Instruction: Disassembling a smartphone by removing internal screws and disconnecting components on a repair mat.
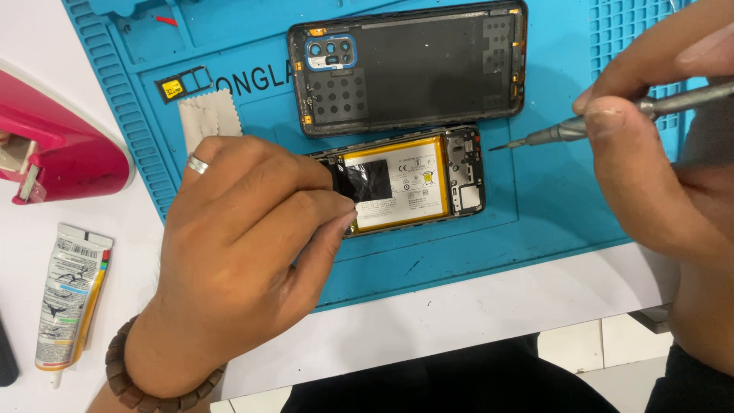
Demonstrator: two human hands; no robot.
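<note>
Opened phone (405, 182): lies face down on the blue mat (535, 191), battery (397, 180) and board exposed, near the mat's front edge. Back cover (409, 65): detached, inner side up, just behind the phone and nearly touching it. Left hand (245, 252): ringed, beaded band at the wrist, fingers curled and pressed onto the phone's left end, thumb along its near edge, pinning it flat. Right hand (650, 153): fingers pinched round a grey screwdriver (612, 118), tip pointing left, hovering just off the phone's right end, not touching. Handling note: best results likely come from keeping the left hand's pressure off the battery, seating the tip square in a screw head before turning, and holding the shaft upright. SIM tray (183, 82) and cloth (208, 115): on the mat, left. Glue tube (70, 298) and pink object (61, 145): on the white bench (489, 306).
</note>
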